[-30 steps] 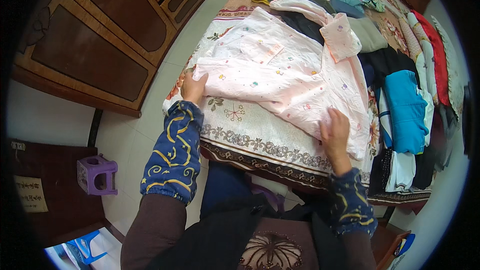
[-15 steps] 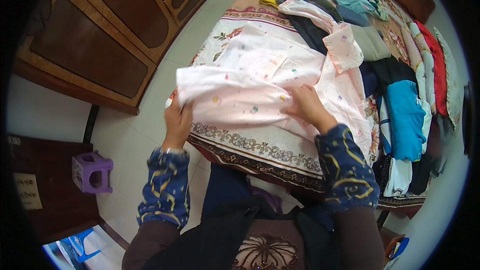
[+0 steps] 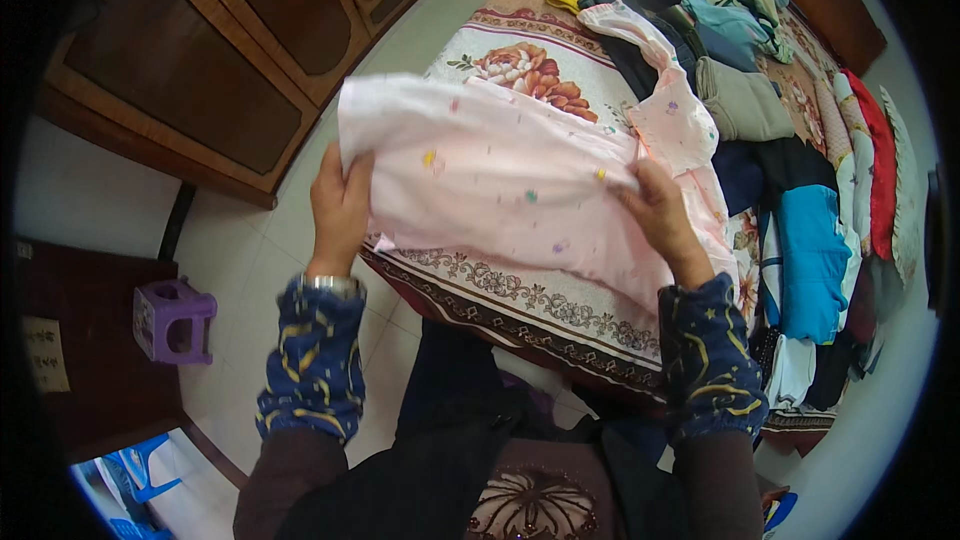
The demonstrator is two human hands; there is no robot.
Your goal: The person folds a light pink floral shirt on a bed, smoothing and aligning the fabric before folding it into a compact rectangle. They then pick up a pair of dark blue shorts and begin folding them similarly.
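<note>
Pink shirt [image 3: 500, 185] is what I have in the head view, the only one feeding back to me. It stretches between the person's two hands over the near side of the bed, its left end raised and blurred, while a sleeve trails across dark clothes [image 3: 622, 65] farther up the bedspread [image 3: 470, 268].

The left hand [image 3: 340, 202] pinches the shirt at its left edge, thumb against the cloth; where the other fingertips sit behind the fabric, I can't tell. The right hand [image 3: 662, 208] has thumb and fingers pressed together on the cloth toward the other end, just below the loose cuff.

I'd judge the step in hand as lifting and drawing the cloth out between two grips. The next move, as I read it, calls for level hands, even tension and enough height for the lower edge to clear the bedspread. The trailing sleeve could snag or drag on the clothes under it, so I'd want a gentle pull there. A folded blue garment [image 3: 808, 265] lies to the right, apart from both hands.
</note>
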